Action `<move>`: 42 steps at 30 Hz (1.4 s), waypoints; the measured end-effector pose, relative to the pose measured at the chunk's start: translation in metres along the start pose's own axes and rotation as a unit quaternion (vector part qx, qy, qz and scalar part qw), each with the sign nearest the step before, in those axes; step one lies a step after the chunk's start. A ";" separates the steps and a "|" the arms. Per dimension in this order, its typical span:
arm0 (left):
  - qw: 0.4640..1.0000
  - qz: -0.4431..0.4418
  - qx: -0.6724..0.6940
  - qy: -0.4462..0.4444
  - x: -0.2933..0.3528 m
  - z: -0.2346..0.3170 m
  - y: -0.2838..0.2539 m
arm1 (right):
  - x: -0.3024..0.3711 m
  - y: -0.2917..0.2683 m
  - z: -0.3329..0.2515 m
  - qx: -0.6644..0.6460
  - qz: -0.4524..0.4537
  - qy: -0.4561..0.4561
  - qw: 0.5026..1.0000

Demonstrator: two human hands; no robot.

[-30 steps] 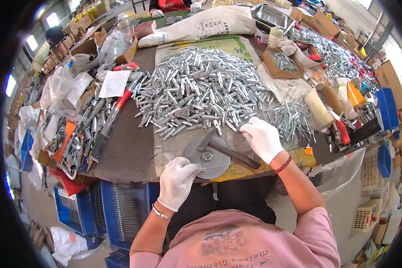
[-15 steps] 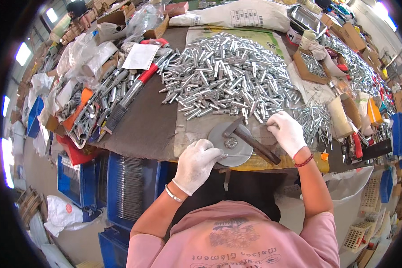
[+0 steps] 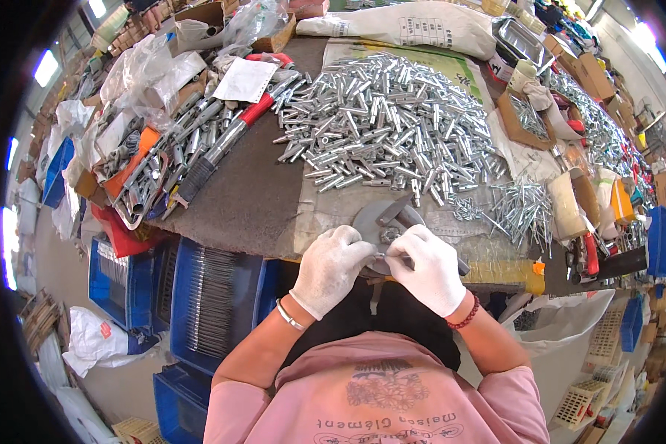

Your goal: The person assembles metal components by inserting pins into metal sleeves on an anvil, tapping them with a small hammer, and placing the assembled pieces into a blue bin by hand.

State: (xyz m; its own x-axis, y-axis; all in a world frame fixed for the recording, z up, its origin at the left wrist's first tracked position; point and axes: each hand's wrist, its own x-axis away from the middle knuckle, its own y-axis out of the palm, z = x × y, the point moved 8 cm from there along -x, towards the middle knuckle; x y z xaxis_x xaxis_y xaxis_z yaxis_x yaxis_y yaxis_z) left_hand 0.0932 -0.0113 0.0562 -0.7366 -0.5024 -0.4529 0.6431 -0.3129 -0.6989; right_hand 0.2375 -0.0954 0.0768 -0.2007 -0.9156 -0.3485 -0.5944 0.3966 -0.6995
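The left hand (image 3: 331, 272), in a white glove, has its thumb and finger pinched on a small metal piece (image 3: 379, 256). The piece sits right at the fingertips, in the gap between the two hands, over the near part of a round grey disc (image 3: 365, 217). The right hand (image 3: 428, 272), gloved too, has its fingers bunched close by the other end of the piece. Whether they grip it, one cannot tell, because the glove hides that bit.

A hammer (image 3: 394, 212) lies on the disc. The right hand is in front of its handle, so only the head and the far tip show. Just past the disc is a big pile of short silver tubes (image 3: 399, 126). To the right is a heap of thin rods (image 3: 522, 211), near a brown box (image 3: 529, 139) with more metal bits inside. On the left side of the dark table (image 3: 237, 211) lie lots of tools (image 3: 163, 166) and a white paper (image 3: 246, 80).

Half a second ago, the right hand was farther off, by the edge of the tube pile. A thin rod stuck out from the left hand then. Now the hands are side by side and just a short bit shows.
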 end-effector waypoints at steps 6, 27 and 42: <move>1.000 0.006 0.007 -0.001 0.000 0.000 -0.002 | -0.001 0.010 0.001 -0.003 -0.027 0.008 1.000; 1.000 0.002 0.017 -0.002 -0.001 0.002 -0.002 | 0.005 -0.032 0.026 0.251 -0.045 0.007 0.967; 1.000 -0.014 0.011 0.016 -0.001 -0.003 -0.001 | 0.055 -0.030 -0.010 0.125 -0.078 -0.024 0.989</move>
State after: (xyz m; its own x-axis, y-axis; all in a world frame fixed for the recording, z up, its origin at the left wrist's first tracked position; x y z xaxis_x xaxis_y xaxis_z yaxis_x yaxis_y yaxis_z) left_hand 0.0923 -0.0078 0.0554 -0.7608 -0.4668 -0.4510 0.6261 -0.3447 -0.6994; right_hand 0.2364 -0.1579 0.0848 -0.0801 -0.9651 -0.2492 -0.4028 0.2600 -0.8776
